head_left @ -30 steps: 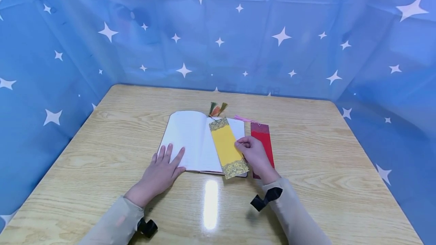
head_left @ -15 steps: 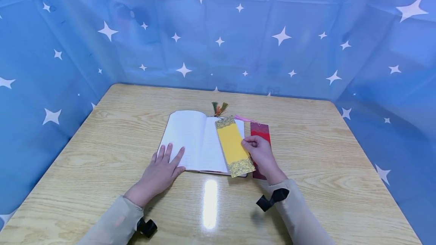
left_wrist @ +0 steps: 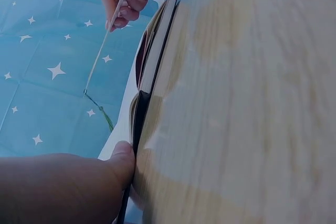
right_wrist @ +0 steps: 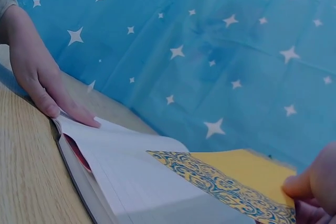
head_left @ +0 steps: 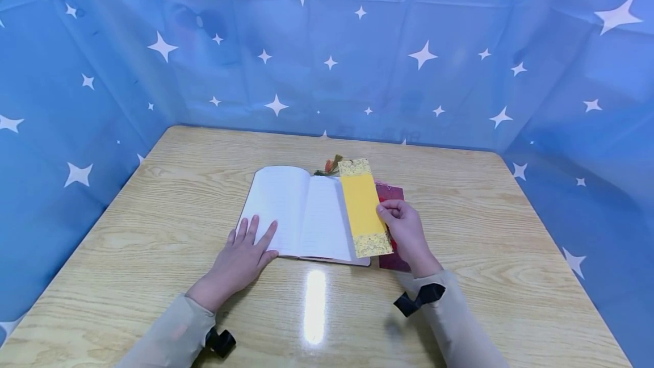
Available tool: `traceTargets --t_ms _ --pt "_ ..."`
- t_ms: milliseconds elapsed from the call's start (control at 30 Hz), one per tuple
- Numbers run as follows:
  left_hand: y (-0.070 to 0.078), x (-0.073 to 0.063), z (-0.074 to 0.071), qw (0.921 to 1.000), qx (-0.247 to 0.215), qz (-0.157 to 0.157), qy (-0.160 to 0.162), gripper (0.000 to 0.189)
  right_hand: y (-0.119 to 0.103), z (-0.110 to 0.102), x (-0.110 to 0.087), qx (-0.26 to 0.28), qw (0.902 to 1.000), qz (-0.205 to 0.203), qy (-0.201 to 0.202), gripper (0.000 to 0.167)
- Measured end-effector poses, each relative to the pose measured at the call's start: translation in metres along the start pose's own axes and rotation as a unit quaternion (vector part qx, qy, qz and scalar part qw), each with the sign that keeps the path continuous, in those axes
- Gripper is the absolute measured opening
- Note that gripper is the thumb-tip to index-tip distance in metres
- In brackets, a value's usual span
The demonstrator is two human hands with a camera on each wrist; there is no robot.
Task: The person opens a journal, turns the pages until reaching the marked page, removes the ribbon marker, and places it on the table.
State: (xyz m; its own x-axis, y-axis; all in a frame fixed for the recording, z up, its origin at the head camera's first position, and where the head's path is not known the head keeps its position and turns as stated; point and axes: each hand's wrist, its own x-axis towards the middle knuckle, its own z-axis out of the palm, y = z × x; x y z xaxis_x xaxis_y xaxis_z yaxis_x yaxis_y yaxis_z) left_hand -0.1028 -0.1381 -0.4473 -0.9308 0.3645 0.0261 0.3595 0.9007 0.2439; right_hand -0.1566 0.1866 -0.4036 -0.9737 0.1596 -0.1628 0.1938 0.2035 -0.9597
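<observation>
An open notebook (head_left: 278, 203) with white pages lies on the table, and my left hand (head_left: 237, 263) rests spread on its left page. With thumb and fingers my right hand (head_left: 406, 231) pinches the right edge of a yellow bookmark (head_left: 361, 203), which has patterned bands at both ends. The left wrist view shows this bookmark edge-on, raised and tilted above the pages, a green tassel (left_wrist: 106, 118) trailing from its far end. Under my right hand lies a red bookmark (head_left: 392, 262), partly hidden by the hand and the yellow one.
The wood-grain table (head_left: 485, 243) extends on both sides of the notebook. A blue curtain (head_left: 327, 84) with white stars stands along its back and sides. Black cameras are strapped to both wrists.
My right hand has moved right with the yellow bookmark, lifting and turning it more upright in view. More of the right page shows; the red bookmark is more covered. My left hand has stayed put.
</observation>
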Motion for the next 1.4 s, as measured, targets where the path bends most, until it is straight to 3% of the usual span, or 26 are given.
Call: traceTargets --t_ms 367,933,1400 --pt "0.0 0.0 0.0 0.9999 0.001 0.008 0.013 0.057 0.004 -0.02 0.0 -0.004 0.9997 0.013 0.021 0.028" --pt "0.001 0.0 0.001 1.0 0.005 0.0 0.006 0.058 0.015 -0.054 0.003 -0.014 0.9992 0.014 0.036 0.034" --pt "0.002 0.0 0.0 1.0 0.005 -0.003 0.004 0.058 0.021 -0.078 0.011 -0.03 0.9964 0.009 0.079 0.035"
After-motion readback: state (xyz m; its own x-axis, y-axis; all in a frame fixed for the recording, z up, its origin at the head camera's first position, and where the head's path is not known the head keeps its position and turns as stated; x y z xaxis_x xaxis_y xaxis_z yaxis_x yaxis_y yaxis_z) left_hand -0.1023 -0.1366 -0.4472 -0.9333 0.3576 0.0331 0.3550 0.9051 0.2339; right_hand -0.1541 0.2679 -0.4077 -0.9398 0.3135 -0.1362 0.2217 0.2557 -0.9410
